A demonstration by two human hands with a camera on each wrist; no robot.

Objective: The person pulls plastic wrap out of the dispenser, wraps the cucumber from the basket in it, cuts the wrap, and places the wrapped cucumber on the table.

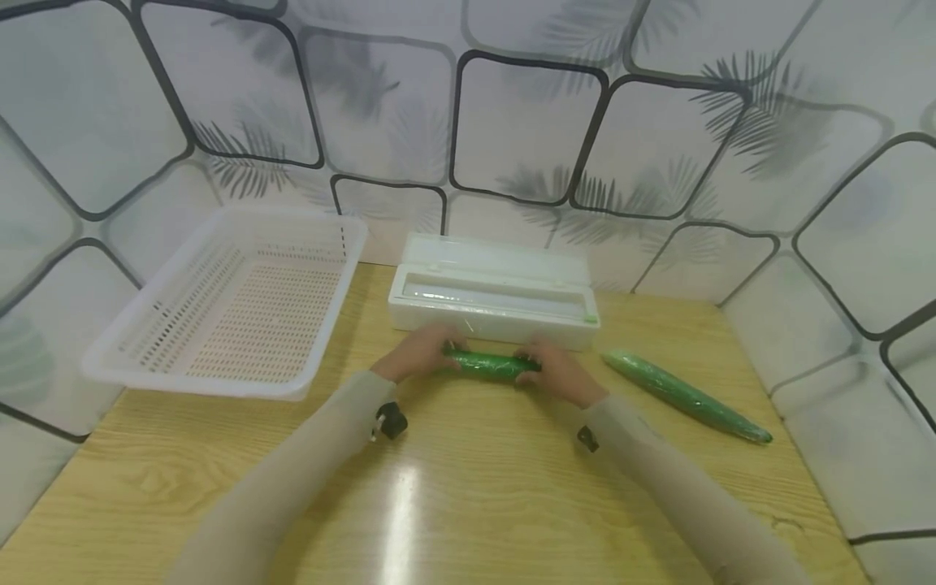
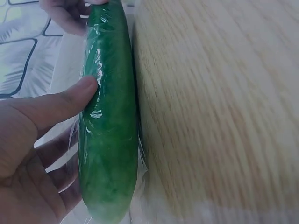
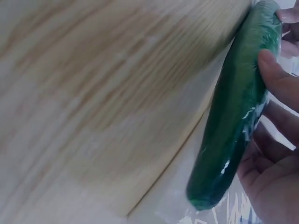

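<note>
A green cucumber [image 1: 490, 366] wrapped in clear film lies crosswise just in front of the white film dispenser box [image 1: 493, 296]. My left hand [image 1: 431, 355] grips its left end and my right hand [image 1: 548, 370] grips its right end. In the left wrist view the thumb [image 2: 70, 100] presses on the cucumber [image 2: 110, 116] and the fingers curl beneath it, with loose film around them. In the right wrist view the right hand [image 3: 271, 116] cups the cucumber [image 3: 233, 121], thumb on top, over a sheet of film on the wooden table [image 3: 93, 93].
A second film-wrapped cucumber [image 1: 683, 396] lies on the table to the right. A white slotted basket [image 1: 234, 301] stands at the back left. Patterned walls close in the table at the back and on both sides.
</note>
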